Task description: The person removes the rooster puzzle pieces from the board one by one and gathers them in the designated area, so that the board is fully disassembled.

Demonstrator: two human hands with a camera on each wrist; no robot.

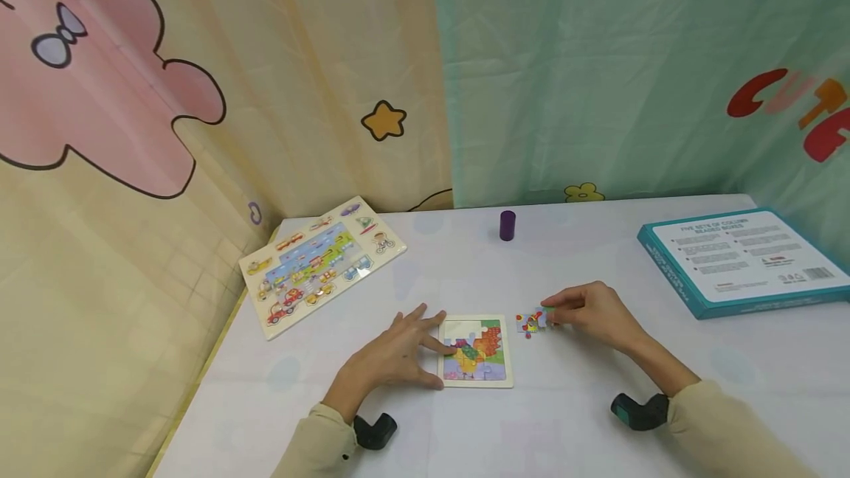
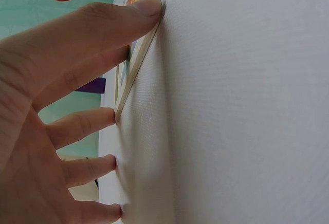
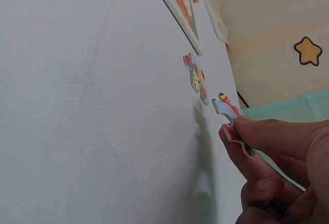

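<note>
A small square jigsaw puzzle in a cream-framed tray (image 1: 508,360) lies on the white table, its upper-left part showing bare board. My left hand (image 1: 392,356) is spread at the tray's left side. Its thumb (image 2: 139,9) presses on the frame near the lower-left corner, and the index finger reaches over onto the pieces. With thumb and index finger my right hand (image 1: 598,316) pinches a blue, red and green puzzle piece (image 3: 226,106), held just above the table right of the tray. Between that piece and the tray lies a loose, colourful puzzle piece (image 3: 197,80).
A larger vehicle-picture puzzle board (image 1: 372,264) lies at the back left. A purple cylinder (image 1: 508,226) stands upright at the back. To the right is a flat teal-edged box (image 1: 750,260). Patterned curtains (image 1: 372,35) hang along the table's back and left edge.
</note>
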